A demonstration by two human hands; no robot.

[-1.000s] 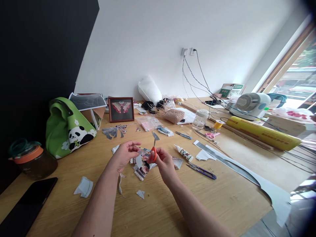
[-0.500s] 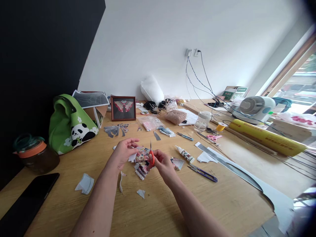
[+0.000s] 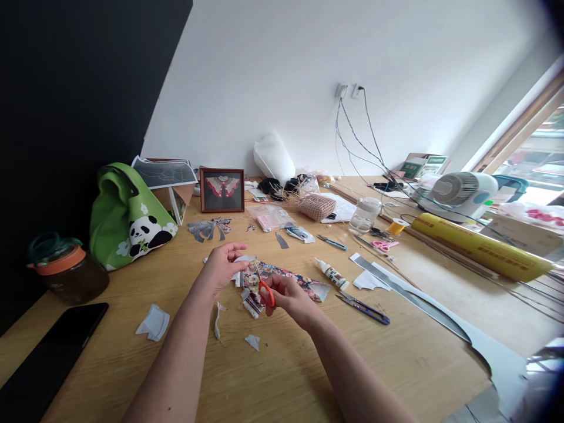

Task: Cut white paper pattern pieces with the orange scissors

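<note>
My right hand [image 3: 288,297] is closed around small orange-handled scissors [image 3: 264,286], their blades pointing up and left toward my left hand. My left hand [image 3: 222,267] pinches a small pale paper piece [image 3: 244,260] between thumb and fingertips, just above the wooden table [image 3: 286,364]. Beneath both hands lies a sheet of colourful floral printed paper [image 3: 291,276] with smaller printed cuttings [image 3: 251,302] beside it. White paper scraps [image 3: 252,342] lie near my forearms.
A glue bottle [image 3: 331,273] and purple snips [image 3: 363,307] lie right of my hands. A green panda bag [image 3: 130,217], a framed picture [image 3: 222,189], a brown jar [image 3: 66,270] and a black phone [image 3: 48,358] are on the left. A long metal ruler [image 3: 409,296], yellow roll [image 3: 480,247] and fan [image 3: 458,191] are on the right.
The scissors have come down from upright and now tilt left toward the paper in my left hand. The small grey cut piece now lies on the table farther back. The floral sheet shows more.
</note>
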